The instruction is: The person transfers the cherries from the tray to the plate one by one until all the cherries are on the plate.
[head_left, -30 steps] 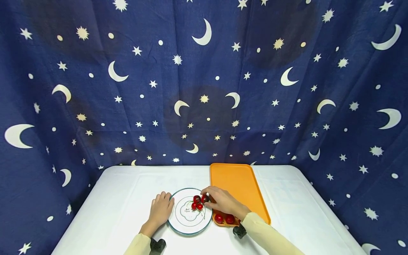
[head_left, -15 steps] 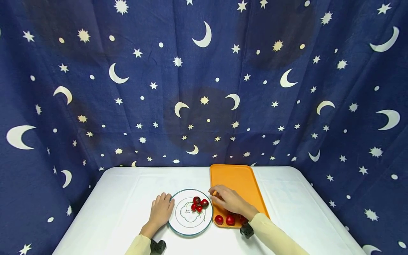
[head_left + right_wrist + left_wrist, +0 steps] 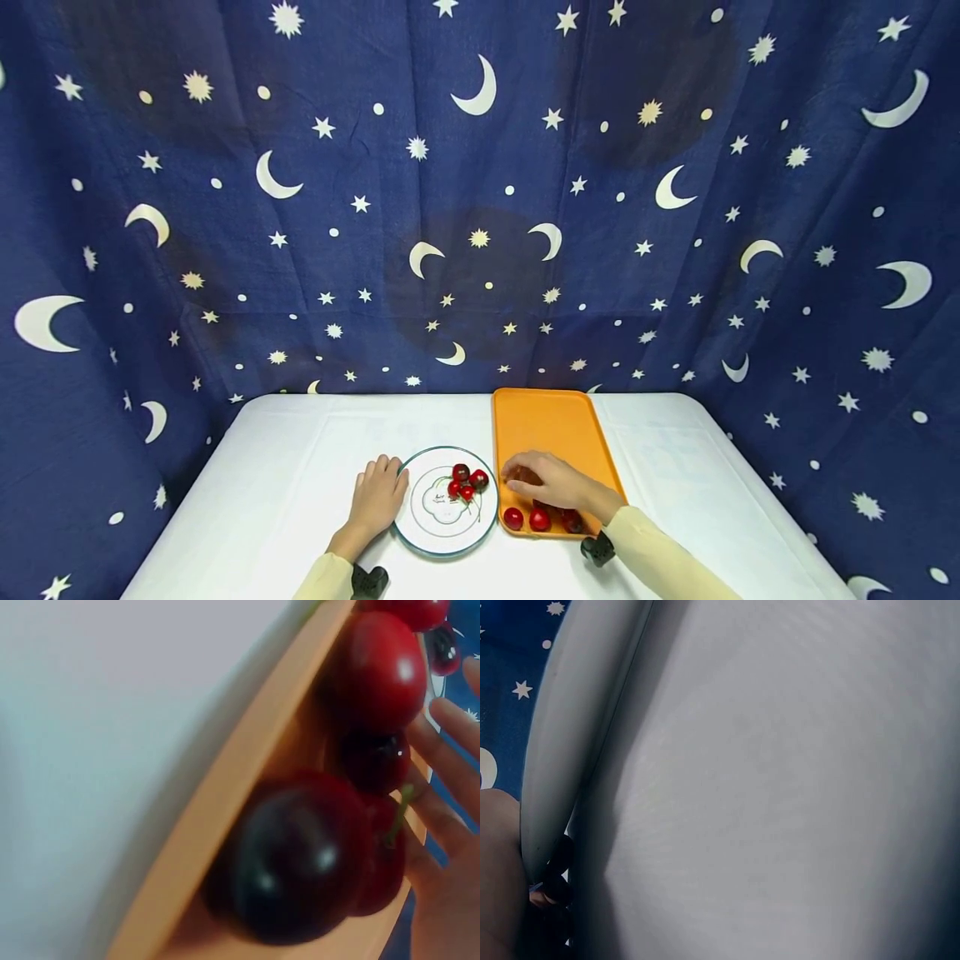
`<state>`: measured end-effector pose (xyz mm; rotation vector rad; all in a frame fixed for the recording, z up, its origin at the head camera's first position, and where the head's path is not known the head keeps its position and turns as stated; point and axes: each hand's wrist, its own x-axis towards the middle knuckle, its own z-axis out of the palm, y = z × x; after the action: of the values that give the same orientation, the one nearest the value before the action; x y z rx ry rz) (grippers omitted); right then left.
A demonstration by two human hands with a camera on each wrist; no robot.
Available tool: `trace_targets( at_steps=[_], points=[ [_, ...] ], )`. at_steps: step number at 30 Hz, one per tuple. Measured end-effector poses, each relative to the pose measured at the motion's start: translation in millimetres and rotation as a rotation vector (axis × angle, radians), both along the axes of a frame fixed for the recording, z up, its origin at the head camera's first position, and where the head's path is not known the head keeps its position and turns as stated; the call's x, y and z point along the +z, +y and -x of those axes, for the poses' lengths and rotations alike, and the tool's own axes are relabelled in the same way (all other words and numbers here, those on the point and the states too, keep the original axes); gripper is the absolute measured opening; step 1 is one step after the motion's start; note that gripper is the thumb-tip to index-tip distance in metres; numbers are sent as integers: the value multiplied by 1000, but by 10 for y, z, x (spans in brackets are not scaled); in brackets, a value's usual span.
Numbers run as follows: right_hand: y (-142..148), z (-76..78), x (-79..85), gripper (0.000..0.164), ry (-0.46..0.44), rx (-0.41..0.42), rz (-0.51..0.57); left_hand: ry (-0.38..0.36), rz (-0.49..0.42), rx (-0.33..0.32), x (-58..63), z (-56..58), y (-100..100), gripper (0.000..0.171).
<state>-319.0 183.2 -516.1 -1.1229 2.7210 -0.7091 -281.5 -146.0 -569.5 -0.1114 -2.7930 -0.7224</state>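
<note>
My left hand [image 3: 378, 498] rests at the left rim of a white plate [image 3: 417, 523] with a blue-green edge, its fingers relaxed. A cluster of red cherries [image 3: 461, 472] with thin stems lies on the plate's right side. Over the front half of an orange tray [image 3: 547, 421] is my right hand [image 3: 558, 483], holding nothing visible. Several red cherries [image 3: 539, 519] sit along the tray's front edge, just below that hand. Close up in the right wrist view, a dark cherry [image 3: 300, 859] and a stemmed one [image 3: 386, 855] lie beside the spread fingers [image 3: 446, 814].
Plate and tray stand side by side on a white-covered table [image 3: 315, 442], the tray on the right. Behind and around the table hangs a dark blue cloth [image 3: 480, 167] with moons and stars. In the left wrist view the plate's outer wall [image 3: 585, 697] shows.
My right hand has moved right from the cherries on the plate, leaving a dark one there, and now hovers over the tray's cherries. The left hand has stayed at the rim.
</note>
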Motion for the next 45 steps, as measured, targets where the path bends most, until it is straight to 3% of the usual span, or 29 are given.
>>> trace_targets(
  at_steps=[7, 26, 35, 45],
  points=[
    [-5, -47, -40, 35, -58, 33, -26, -11, -3, 5, -61, 1, -20, 23],
    [5, -130, -25, 42, -203, 38, 8, -26, 23, -8, -28, 6, -7, 23],
    [45, -163, -57, 41, -155, 87, -7, -36, 11, 4, -34, -44, -3, 24],
    [32, -138, -9, 33, -120, 23, -70, -2, 16, -3, -29, -8, -13, 22]
  ],
)
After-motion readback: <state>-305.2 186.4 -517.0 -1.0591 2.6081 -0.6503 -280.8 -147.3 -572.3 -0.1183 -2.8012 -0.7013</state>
